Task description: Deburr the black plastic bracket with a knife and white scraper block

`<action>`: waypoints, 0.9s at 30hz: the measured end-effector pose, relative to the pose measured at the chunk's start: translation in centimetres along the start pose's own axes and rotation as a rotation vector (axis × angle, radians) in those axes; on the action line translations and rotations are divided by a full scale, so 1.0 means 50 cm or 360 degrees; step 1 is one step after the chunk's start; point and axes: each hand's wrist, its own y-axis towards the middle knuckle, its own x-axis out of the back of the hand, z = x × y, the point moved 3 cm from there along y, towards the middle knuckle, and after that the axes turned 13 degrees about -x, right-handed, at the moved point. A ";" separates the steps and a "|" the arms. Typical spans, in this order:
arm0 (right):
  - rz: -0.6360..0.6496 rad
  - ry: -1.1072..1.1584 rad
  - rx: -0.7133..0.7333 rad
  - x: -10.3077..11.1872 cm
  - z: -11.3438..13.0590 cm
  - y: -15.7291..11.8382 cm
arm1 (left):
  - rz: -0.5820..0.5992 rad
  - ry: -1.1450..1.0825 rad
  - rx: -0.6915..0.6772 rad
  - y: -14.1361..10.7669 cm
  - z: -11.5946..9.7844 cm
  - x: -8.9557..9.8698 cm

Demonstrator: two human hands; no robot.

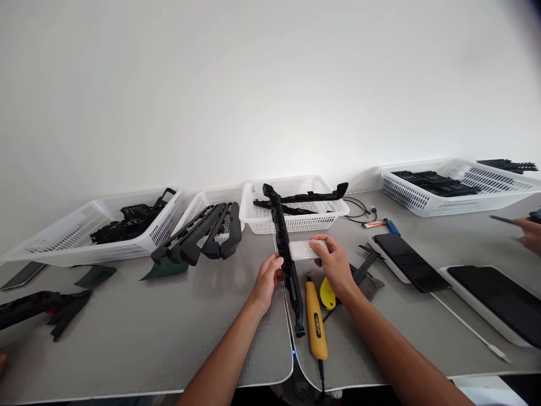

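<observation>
Black strip (279, 225), left hand (267, 276) at mid-length

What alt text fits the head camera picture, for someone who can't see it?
A left hand holds a long black part; the right hand holds a pale flat block beside it. A yellow corded tool lies on the gray table, with white baskets holding black parts behind.

One head-worn camera looks forward and down across the table (139, 332), from close by. The wall (270, 90) fills roughly the frame's upper half.
</observation>
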 end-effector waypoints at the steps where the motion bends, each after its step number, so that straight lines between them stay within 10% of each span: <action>1: 0.0018 0.0021 0.0005 -0.001 0.002 -0.001 | -0.0005 -0.0013 -0.0002 0.001 0.002 0.002; 9: 0.0496 -0.0013 -0.0093 -0.045 -0.005 -0.027 | 0.0071 -0.0201 0.0058 0.007 0.025 0.005; 27: 0.0282 -0.0042 -0.0101 -0.024 -0.013 -0.007 | 0.0101 -0.0232 0.0079 0.004 0.012 0.006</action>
